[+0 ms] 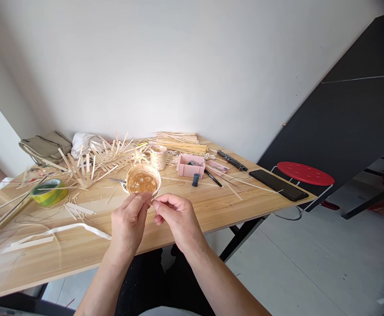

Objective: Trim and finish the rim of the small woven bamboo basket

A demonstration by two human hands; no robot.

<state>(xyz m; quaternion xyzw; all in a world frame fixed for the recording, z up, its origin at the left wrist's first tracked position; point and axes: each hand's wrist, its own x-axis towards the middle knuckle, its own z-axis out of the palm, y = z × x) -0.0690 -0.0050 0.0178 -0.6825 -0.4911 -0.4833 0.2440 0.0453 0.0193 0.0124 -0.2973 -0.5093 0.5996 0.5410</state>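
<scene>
While in hands [130, 224], woven bamboo basket [142, 180]

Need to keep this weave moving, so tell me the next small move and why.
Probably draw the thin pale strip at the rim of the small round woven bamboo basket snug with your right hand's fingertips, since they pinch there, while your left hand holds the basket steady.
</scene>
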